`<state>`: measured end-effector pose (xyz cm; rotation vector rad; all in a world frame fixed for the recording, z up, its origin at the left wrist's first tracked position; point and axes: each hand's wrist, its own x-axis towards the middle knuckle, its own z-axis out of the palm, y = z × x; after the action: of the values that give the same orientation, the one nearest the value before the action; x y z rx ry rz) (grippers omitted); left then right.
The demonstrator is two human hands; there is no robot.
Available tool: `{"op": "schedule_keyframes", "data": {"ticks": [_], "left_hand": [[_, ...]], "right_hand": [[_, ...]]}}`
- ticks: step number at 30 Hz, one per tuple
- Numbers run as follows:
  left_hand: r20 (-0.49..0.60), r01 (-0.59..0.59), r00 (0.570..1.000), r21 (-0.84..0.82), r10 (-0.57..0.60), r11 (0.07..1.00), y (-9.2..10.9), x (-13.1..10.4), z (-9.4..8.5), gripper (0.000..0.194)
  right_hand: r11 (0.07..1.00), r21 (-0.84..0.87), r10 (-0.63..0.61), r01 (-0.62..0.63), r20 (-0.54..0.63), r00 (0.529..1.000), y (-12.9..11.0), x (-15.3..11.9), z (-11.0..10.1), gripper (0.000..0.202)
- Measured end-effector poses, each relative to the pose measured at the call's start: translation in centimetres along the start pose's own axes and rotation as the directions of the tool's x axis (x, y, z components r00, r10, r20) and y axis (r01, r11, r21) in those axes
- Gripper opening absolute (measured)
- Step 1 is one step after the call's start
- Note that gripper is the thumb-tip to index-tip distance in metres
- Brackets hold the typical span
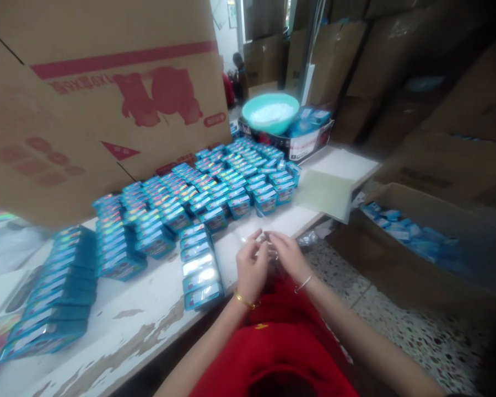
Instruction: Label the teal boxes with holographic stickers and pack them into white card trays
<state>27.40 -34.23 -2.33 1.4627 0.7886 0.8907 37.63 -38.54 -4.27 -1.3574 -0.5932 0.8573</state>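
A small clear plastic wrapper [273, 248] is pinched between the left hand [251, 271] and right hand [287, 255] at the near tabletop [149, 309] edge; opening it is judged the step in hand, calling for a small blue card pack [201, 295]

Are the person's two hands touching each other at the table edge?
Cannot tell. In the head view the left hand and right hand meet fingertip to fingertip around something clear, but blur hides any contact or gap.

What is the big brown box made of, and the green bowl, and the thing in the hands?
Box: likely cardboard, matte brown with red print. Bowl: probably plastic, smooth uniform turquoise. Thing between left hand and right hand: seemingly clear plastic film, see-through and glinting.
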Motion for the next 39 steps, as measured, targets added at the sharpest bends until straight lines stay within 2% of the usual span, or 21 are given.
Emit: {"op": "schedule_keyframes", "data": {"ticks": [3, 4, 5, 7, 8, 10, 13, 14, 16, 17, 18, 19, 21, 22, 23, 25, 27, 29, 33, 36, 39], "left_hand": [[-0.041, -0.068, 0.997, -0.020, 0.067, 0.997, 1.4, -0.6, -0.6, 0.028], [-0.056, -0.083, 0.995, -0.050, 0.080, 0.995, 2.0, -0.9, -0.7, 0.029], [-0.072, -0.091, 0.994, -0.092, 0.084, 0.992, 2.6, -1.1, -0.8, 0.030], [-0.102, -0.088, 0.992, -0.196, 0.069, 0.977, 3.3, -1.4, -0.8, 0.031], [-0.112, -0.070, 0.993, -0.252, 0.043, 0.965, 3.3, -1.4, -0.7, 0.030], [-0.123, 0.016, 0.990, -0.347, -0.062, 0.938, 2.1, -1.5, -0.4, 0.028], [-0.139, 0.262, 0.926, -0.432, -0.351, 0.863, -1.6, -2.0, -0.7, 0.027], [-0.129, 0.354, 0.882, -0.452, -0.452, 0.819, -3.0, -2.4, -1.1, 0.027], [-0.062, 0.512, 0.800, -0.447, -0.597, 0.733, -4.9, -3.8, -2.3, 0.028], [-0.016, 0.565, 0.782, -0.403, -0.623, 0.720, -5.3, -4.6, -3.0, 0.029], [0.022, 0.581, 0.793, -0.324, -0.608, 0.746, -5.2, -5.4, -3.7, 0.031], [0.053, 0.548, 0.833, -0.213, -0.550, 0.809, -4.9, -6.1, -4.4, 0.031], [0.123, 0.316, 0.939, 0.057, -0.321, 0.947, -3.5, -6.9, -5.3, 0.028], [0.176, 0.154, 0.967, 0.185, -0.186, 0.971, -2.9, -6.9, -5.6, 0.025], [0.238, 0.007, 0.968, 0.298, -0.081, 0.955, -2.4, -6.6, -5.6, 0.023], [0.353, -0.167, 0.936, 0.496, -0.022, 0.852, -2.4, -5.5, -5.3, 0.029], [0.431, -0.239, 0.897, 0.660, -0.098, 0.712, -3.4, -4.1, -4.5, 0.040], [0.470, -0.309, 0.867, 0.767, -0.165, 0.562, -4.9, -2.7, -3.6, 0.048], [0.498, -0.409, 0.838, 0.844, -0.224, 0.347, -6.6, -0.7, -1.6, 0.060], [0.502, -0.378, 0.810, 0.842, -0.302, 0.385, -5.8, -0.3, -0.7, 0.057], [0.587, -0.343, 0.767, 0.716, -0.258, 0.608, -3.0, -1.1, -2.1, 0.029]], "right_hand": [[0.934, -0.297, -0.242, 0.197, -0.123, 0.962, -3.4, -0.7, -2.6, 0.028], [0.863, -0.417, -0.381, 0.285, -0.167, 0.910, -5.1, -1.3, -3.3, 0.027], [0.754, -0.548, -0.537, 0.363, -0.197, 0.820, -6.8, -2.1, -3.6, 0.023], [0.498, -0.743, -0.742, 0.447, -0.098, 0.663, -9.6, -3.5, -3.2, 0.014], [0.392, -0.799, -0.764, 0.457, -0.006, 0.645, -10.2, -3.9, -2.5, 0.011], [0.239, -0.862, -0.669, 0.448, 0.188, 0.719, -9.2, -3.9, -0.5, 0.015], [0.138, -0.927, -0.354, 0.350, 0.284, 0.891, -3.6, -2.5, 2.0, 0.021], [0.131, -0.938, -0.239, 0.320, 0.283, 0.929, -1.5, -2.0, 2.5, 0.023], [0.139, -0.950, -0.104, 0.279, 0.267, 0.958, 2.1, -1.4, 2.7, 0.023], [0.144, -0.952, -0.070, 0.269, 0.261, 0.963, 3.3, -1.2, 2.6, 0.022], [0.146, -0.953, -0.055, 0.266, 0.261, 0.964, 4.1, -1.1, 2.4, 0.022], [0.146, -0.951, -0.050, 0.273, 0.268, 0.962, 4.5, -1.0, 2.2, 0.024], [0.146, -0.940, -0.043, 0.307, 0.304, 0.952, 4.6, -0.9, 2.0, 0.028], [0.152, -0.934, -0.036, 0.325, 0.323, 0.946, 4.6, -0.7, 2.0, 0.028], [0.163, -0.928, -0.026, 0.334, 0.335, 0.942, 4.5, -0.6, 2.0, 0.027], [0.213, -0.922, -0.012, 0.322, 0.327, 0.945, 4.5, -0.3, 2.1, 0.027], [0.296, -0.908, -0.024, 0.296, 0.303, 0.953, 4.6, -0.2, 2.0, 0.029], [0.379, -0.865, -0.116, 0.330, 0.309, 0.944, 4.7, -0.4, 1.8, 0.030], [0.404, -0.746, -0.433, 0.529, 0.353, 0.829, 4.0, -0.8, 1.2, 0.037], [0.388, -0.703, -0.545, 0.597, 0.348, 0.763, 3.0, -0.4, 0.8, 0.042], [0.384, -0.706, -0.544, 0.595, 0.347, 0.764, 2.5, 0.4, 1.1, 0.042]]}}
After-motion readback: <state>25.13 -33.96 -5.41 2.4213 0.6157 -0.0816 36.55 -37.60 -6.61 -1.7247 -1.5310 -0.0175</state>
